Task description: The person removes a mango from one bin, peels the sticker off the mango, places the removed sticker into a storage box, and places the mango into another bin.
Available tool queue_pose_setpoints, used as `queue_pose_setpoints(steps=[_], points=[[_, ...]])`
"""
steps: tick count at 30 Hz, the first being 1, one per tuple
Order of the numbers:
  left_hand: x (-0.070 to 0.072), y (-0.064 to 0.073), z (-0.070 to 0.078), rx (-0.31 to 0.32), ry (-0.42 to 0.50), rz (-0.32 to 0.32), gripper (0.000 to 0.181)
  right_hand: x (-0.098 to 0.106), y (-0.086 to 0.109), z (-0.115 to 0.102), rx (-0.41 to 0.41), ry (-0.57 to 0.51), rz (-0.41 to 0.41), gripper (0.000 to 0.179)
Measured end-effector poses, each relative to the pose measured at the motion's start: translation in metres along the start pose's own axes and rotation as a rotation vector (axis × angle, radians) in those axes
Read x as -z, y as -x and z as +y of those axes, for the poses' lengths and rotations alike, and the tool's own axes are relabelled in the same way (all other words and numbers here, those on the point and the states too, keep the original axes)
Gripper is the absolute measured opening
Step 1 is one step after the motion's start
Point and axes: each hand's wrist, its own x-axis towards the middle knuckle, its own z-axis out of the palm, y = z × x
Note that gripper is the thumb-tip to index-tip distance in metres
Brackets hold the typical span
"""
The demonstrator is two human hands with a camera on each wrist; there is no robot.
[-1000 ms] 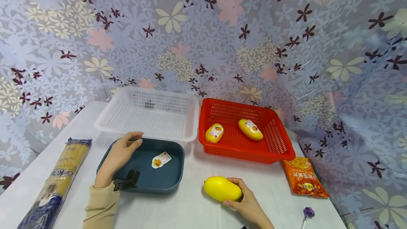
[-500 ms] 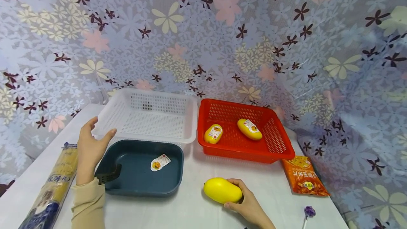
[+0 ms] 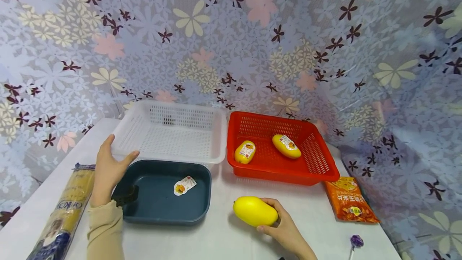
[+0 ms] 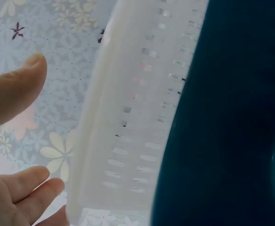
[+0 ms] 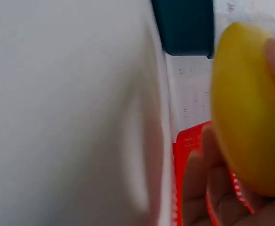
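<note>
In the head view my right hand grips a yellow mango over the white cloth, in front of the red basket. The right wrist view shows the mango between thumb and fingers, with no label on its visible side. My left hand has its thumb and fingers spread apart, holding nothing. It is by the left end of the dark teal tub, near the front left corner of the white basket. A sticker label lies in the tub.
Two labelled mangoes, one left and one right, lie in the red basket. A pasta pack lies at the far left. On the right are an orange snack bag and a purple lollipop. A floral curtain hangs behind.
My left hand has moved left from over the teal tub to its left end, its fingers spreading. The right hand keeps its grip on the mango, nearly still.
</note>
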Motion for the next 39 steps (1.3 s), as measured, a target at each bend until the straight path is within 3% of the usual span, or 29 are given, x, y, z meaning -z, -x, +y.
queue_pose_setpoints(steps=[4, 11, 21, 32, 39], points=[[-0.002, 0.0, -0.002, 0.01, -0.036, 0.026, 0.093, 0.0, -0.006, -0.013, 0.036, -0.027, -0.043, 0.066], [-0.002, 0.0, -0.007, 0.09, -0.062, -0.021, 0.097, -0.005, -0.021, -0.038, 0.167, -0.026, -0.076, 0.063], [-0.002, -0.002, -0.01, 0.097, -0.069, -0.059, 0.1, -0.018, -0.06, -0.078, 0.362, -0.053, -0.12, 0.063], [-0.004, 0.0, -0.012, 0.079, -0.049, -0.056, 0.098, -0.035, -0.097, -0.117, 0.357, -0.135, -0.169, 0.064], [-0.001, -0.001, -0.01, 0.082, -0.048, -0.055, 0.098, -0.05, -0.118, -0.135, 0.354, -0.095, -0.134, 0.062]])
